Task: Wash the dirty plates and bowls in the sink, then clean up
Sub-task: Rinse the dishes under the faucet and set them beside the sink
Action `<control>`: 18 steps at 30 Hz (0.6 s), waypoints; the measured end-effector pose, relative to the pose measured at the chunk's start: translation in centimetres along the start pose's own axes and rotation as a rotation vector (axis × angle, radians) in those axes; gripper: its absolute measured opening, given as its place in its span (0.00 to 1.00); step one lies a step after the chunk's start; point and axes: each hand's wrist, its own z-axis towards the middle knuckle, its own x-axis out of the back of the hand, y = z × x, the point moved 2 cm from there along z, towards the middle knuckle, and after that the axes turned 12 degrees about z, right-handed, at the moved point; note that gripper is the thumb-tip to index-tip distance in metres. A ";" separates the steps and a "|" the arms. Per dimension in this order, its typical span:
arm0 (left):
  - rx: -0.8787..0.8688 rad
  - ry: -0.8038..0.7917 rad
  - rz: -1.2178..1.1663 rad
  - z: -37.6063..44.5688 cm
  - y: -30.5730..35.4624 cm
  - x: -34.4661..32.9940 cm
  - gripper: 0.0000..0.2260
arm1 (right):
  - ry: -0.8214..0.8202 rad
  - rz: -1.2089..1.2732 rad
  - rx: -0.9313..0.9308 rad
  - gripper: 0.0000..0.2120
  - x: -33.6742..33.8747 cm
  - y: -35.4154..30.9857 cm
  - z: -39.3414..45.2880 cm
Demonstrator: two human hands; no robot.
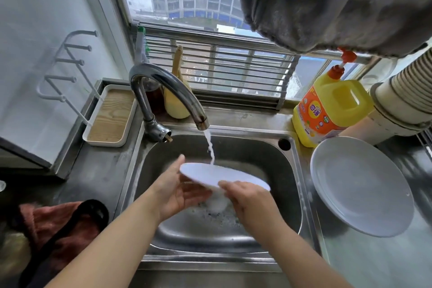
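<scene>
Left hand (180,190) cups plate (217,174) underside, right hand (247,196) pinches its rim, fingertips hidden beneath; detergent (327,110) at 2 o'clock, label unreadable; towel (339,4) cut off.

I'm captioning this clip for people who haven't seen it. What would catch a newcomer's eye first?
First, the white round plate held over the steel sink, with water from the curved chrome faucet running onto it; the left hand supports it from below and the right hand grips its near rim. Next, the larger white plate on the counter to the right, and the yellow detergent jug behind it.
</scene>
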 end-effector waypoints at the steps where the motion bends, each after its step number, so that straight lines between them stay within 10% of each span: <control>1: 0.008 0.033 0.024 -0.1 -0.4 0.4 0.21 | -0.045 -0.054 0.091 0.18 -0.4 -0.2 -0.5; 7: -0.106 0.104 0.152 -0.4 -1.7 1.7 0.14 | -0.102 -0.211 0.188 0.15 -1.1 2.0 -3.1; 18: -0.430 0.294 0.207 -1.5 -0.3 1.4 0.20 | 0.183 0.685 -0.996 0.29 -0.2 3.2 -1.6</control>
